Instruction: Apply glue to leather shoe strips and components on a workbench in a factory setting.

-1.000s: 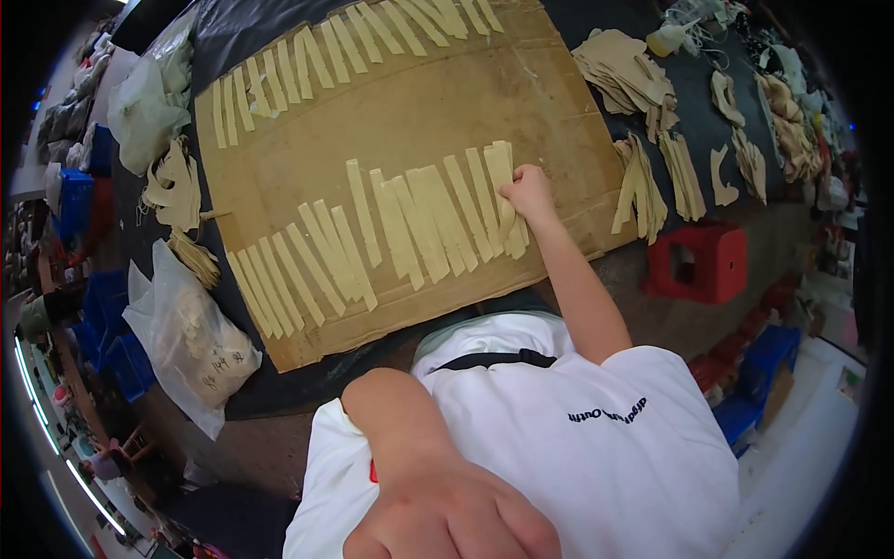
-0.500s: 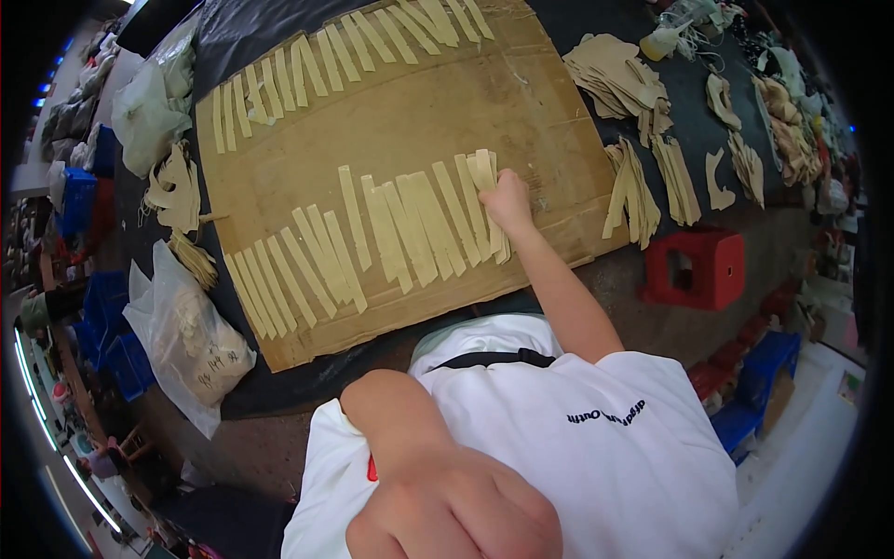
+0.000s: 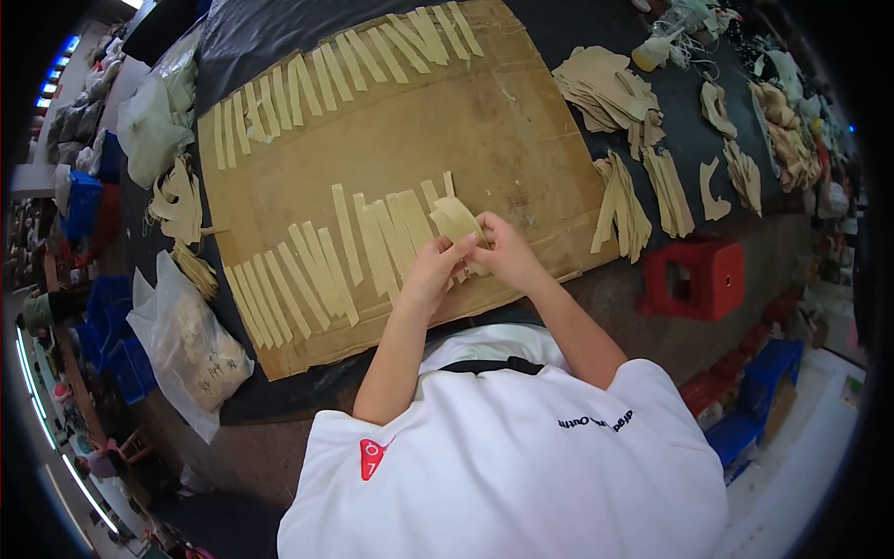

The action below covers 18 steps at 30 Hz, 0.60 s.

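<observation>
Over the right part of the lower row of strips, my two hands meet with fingers pinched. Bent pale beige strips curve up between them; whether it is two or more cannot be told. My left hand closes on their near ends, and my right hand grips them from the right. Beneath and to the left, the lower row of flat beige strips lies slanted side by side on a brown cardboard sheet. My fingertips are partly hidden behind each other.
A second row of strips lines the cardboard's far edge. To the right lie bundled strips and a pile of beige cut pieces. A red stool stands at the right, a clear plastic bag at the left.
My left hand has come up from near my chest to meet the right. My right hand has moved slightly nearer, and strips from the row's right end are now lifted and bent.
</observation>
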Tool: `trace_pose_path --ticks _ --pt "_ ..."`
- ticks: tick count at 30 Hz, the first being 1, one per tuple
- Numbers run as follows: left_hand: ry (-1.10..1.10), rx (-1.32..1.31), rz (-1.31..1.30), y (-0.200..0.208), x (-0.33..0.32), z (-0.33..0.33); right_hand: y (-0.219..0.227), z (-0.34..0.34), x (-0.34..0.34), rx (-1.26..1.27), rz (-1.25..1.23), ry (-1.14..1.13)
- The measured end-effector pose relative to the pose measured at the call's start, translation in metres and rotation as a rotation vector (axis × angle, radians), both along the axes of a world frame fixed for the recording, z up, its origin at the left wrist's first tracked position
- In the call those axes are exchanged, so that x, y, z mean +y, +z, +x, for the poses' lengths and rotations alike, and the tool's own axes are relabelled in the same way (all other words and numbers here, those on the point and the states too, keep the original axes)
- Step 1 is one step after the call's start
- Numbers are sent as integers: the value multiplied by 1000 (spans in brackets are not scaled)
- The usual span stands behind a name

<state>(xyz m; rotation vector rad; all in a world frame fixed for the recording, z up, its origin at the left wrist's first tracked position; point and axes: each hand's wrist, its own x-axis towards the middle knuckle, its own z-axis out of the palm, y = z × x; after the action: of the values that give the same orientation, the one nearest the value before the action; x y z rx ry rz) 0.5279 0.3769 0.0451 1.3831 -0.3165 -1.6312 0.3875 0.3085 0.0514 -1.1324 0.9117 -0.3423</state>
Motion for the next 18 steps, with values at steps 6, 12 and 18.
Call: trace_pose_path --ticks 6,12,18 --pt "96 395 -28 -12 6 -23 -4 -10 21 87 -183 0" --pt "241 350 -208 -9 -1 -21 -18 -13 42 253 -133 -86" --pt "398 491 -117 -19 9 31 -7 -1 32 241 -61 240"
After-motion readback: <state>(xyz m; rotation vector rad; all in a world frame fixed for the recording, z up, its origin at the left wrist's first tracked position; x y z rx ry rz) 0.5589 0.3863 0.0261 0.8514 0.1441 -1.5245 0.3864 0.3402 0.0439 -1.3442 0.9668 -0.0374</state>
